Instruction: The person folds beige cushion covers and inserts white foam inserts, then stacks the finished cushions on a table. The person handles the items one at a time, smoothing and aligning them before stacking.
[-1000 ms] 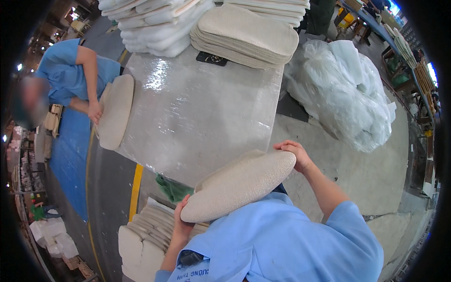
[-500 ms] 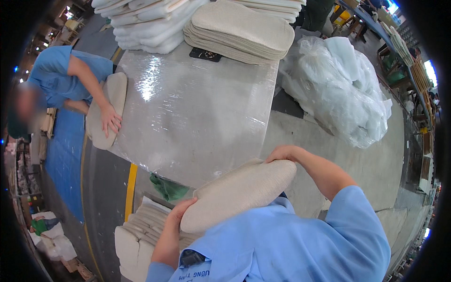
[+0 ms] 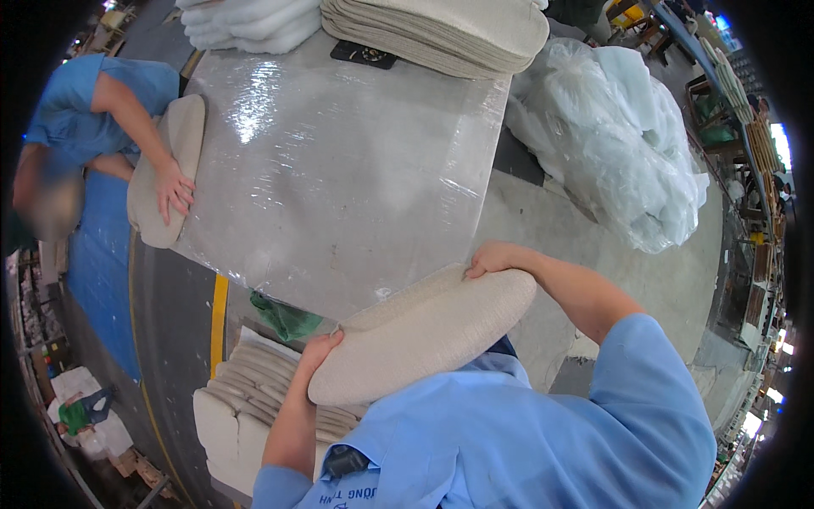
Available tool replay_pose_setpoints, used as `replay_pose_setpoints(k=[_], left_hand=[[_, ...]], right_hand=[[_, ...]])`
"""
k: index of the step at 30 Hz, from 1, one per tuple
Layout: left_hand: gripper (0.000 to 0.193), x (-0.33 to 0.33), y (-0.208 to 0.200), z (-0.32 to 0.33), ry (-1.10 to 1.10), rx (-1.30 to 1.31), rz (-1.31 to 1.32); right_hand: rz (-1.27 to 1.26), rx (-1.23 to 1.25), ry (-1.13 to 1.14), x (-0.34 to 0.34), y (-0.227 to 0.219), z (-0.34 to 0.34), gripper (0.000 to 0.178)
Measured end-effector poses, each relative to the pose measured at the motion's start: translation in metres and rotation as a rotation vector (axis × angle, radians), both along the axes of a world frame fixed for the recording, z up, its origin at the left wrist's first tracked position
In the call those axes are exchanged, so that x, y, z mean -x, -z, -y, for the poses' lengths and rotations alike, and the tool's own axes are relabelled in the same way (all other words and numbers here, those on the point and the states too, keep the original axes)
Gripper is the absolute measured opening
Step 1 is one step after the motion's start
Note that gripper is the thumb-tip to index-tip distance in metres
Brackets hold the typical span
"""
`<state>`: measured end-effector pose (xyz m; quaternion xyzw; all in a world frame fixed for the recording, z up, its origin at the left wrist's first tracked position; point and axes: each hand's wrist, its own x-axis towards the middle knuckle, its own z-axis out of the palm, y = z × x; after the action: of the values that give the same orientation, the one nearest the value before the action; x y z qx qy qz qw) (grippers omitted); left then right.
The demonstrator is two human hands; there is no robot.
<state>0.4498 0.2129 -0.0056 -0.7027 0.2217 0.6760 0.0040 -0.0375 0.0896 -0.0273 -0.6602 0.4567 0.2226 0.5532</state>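
Observation:
A long beige fabric cushion (image 3: 424, 339) with rounded ends lies tilted across my front, against the near edge of the plastic-covered table (image 3: 356, 187). My left hand (image 3: 322, 349) grips its left end, near the upper corner. At its upper right edge, my right hand (image 3: 496, 259) is closed on the rim, fingers partly hidden behind the cloth. Between my hands the far edge shows a fold or opening along the cover. Below my left forearm, a stack of similar beige cushions (image 3: 246, 399) stands low beside the table.
Across the table's left corner a co-worker's hand (image 3: 174, 191) presses on another beige cushion (image 3: 191, 127). At the far edge sit piled beige covers (image 3: 449, 34), white padding (image 3: 246, 25) and a small black item (image 3: 363, 54). A clear plastic bag (image 3: 610, 144) bulges at right. Green cloth (image 3: 284, 316) hangs at the near corner.
The view has shifted, so the table and piles sit higher in the picture. My cushion has tilted slightly, and my right hand has moved inward along its edge. Both hands still hold it.

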Motion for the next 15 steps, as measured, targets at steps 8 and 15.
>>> replay_pose_setpoints(k=[8,15], left_hand=[[0.048,-0.006,-0.023,0.011,-0.263,-0.082,-0.285],[0.052,0.008,-0.039,0.022,-0.148,-0.003,-0.124]], right_hand=[[-0.031,-0.164,0.322,-0.004,-0.049,0.013,0.051],[0.528,-0.482,1.304,0.015,-0.057,-0.023,0.052]])
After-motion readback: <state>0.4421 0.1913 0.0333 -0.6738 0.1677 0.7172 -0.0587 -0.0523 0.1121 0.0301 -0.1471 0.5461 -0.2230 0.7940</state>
